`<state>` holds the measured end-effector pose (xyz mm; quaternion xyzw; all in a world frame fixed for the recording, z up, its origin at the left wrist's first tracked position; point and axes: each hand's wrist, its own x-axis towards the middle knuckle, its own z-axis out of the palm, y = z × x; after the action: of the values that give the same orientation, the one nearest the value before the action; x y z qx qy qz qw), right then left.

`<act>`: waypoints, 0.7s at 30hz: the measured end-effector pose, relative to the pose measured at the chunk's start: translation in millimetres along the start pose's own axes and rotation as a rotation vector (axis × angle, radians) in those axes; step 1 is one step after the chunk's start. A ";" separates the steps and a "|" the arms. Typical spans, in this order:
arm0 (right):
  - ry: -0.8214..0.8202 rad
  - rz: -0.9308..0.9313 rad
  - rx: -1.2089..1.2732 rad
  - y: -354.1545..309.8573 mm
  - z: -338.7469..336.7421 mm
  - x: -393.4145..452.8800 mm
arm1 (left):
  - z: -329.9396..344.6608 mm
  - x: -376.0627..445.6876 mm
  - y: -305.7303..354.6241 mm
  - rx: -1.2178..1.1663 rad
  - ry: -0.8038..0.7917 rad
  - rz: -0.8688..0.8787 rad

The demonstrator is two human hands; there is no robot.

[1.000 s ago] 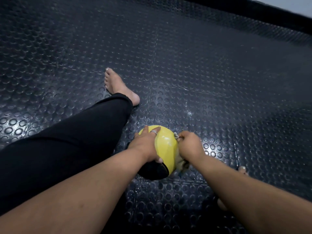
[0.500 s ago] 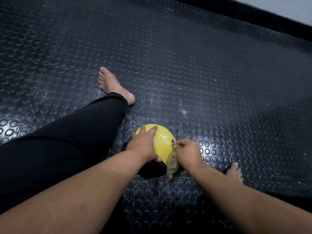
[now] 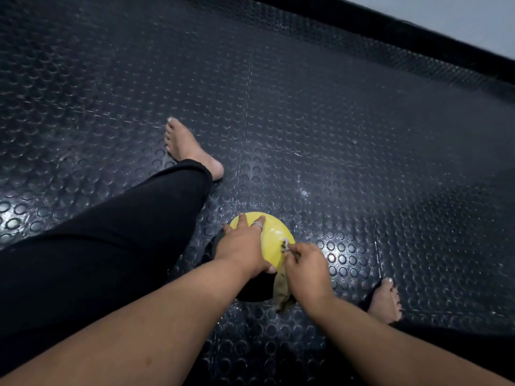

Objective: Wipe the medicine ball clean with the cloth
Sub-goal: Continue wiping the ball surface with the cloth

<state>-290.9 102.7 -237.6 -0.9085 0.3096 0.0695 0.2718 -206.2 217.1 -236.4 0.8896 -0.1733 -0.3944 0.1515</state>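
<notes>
Since a second ago the right hand (image 3: 305, 270) has slid with the cloth (image 3: 281, 291) from the ball's far right side back toward its near right edge, and the person's right foot (image 3: 386, 300) now shows fully at about four o'clock from the ball. The left hand has kept its place on top.

That medicine ball (image 3: 274, 242), yellow above and black on its near lower part, sits on the studded black rubber floor (image 3: 334, 121) just below the middle of the view, between the person's legs. The left hand (image 3: 245, 246) lies over the ball's nine o'clock side, fingers spread and bent over the curve toward twelve o'clock, thumb tucked against the near side; a ring (image 3: 257, 224) shows on one finger. The right hand is curled into a fist around the cloth at the ball's three to four o'clock edge, pressing it against the yellow surface. A pale bunched end of the cloth pokes out by the fingers, and a drab olive tail hangs down to the floor at about five o'clock from the ball.

The left leg (image 3: 111, 246), in black trousers, stretches from eight o'clock toward the centre, with its bare left foot (image 3: 189, 150) flat on the floor at eleven o'clock from the ball. A black skirting strip (image 3: 404, 40) runs across the far edge near one o'clock.
</notes>
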 end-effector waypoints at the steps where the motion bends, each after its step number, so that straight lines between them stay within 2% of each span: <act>1: -0.007 -0.006 -0.019 -1.4 -2.2 5.3 | -0.6 0.8 -0.2 0.003 -0.001 -0.003; 8: -0.098 -0.100 -0.145 -25.8 -5.3 52.0 | -4.8 -1.2 -3.1 -0.013 -0.020 0.007; 13: -0.070 -0.224 -0.090 -3.6 -9.4 17.4 | -2.1 0.8 -0.5 -0.031 -0.007 -0.004; 16: -0.042 -0.232 -0.056 4.7 -7.0 3.5 | -1.2 1.8 1.9 -0.011 -0.017 -0.007; 21: -0.062 -0.213 -0.098 -18.2 -7.3 33.6 | -5.3 2.3 -1.3 0.007 -0.037 -0.016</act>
<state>-253.5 93.1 -233.1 -0.9459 0.1988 0.0834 0.2424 -200.5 217.9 -235.0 0.8841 -0.1705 -0.4112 0.1421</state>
